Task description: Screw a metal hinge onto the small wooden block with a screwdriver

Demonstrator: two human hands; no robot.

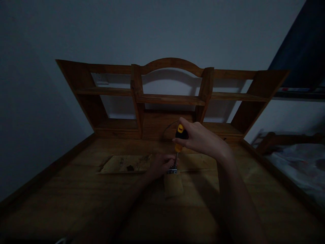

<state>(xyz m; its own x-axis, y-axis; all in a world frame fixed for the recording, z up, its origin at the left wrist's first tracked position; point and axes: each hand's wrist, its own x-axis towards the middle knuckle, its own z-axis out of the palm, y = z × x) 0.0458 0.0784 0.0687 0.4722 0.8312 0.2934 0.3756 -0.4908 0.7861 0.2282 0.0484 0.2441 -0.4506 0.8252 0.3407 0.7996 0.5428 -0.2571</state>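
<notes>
My right hand (pixel 198 137) grips the yellow-and-black handle of a screwdriver (pixel 179 139) from above. The screwdriver stands nearly upright, its thin shaft reaching down to a small shiny metal fitting (pixel 172 170). Beside the shaft, the fingers of my left hand (pixel 162 166) are closed at the fitting, and its far part is hidden among them. Directly in front of the fitting is a small pale wood block (pixel 173 185). Dim light hides the finer details of the fitting and whether a screw is under the tip.
Behind my left hand, a long pale wood board (pixel 114 164) with dark stains lies across the wooden desktop (pixel 76 193). A wooden shelf unit (pixel 170 99) rises at the back against the wall. Off to the right is whitish crumpled material (pixel 299 162).
</notes>
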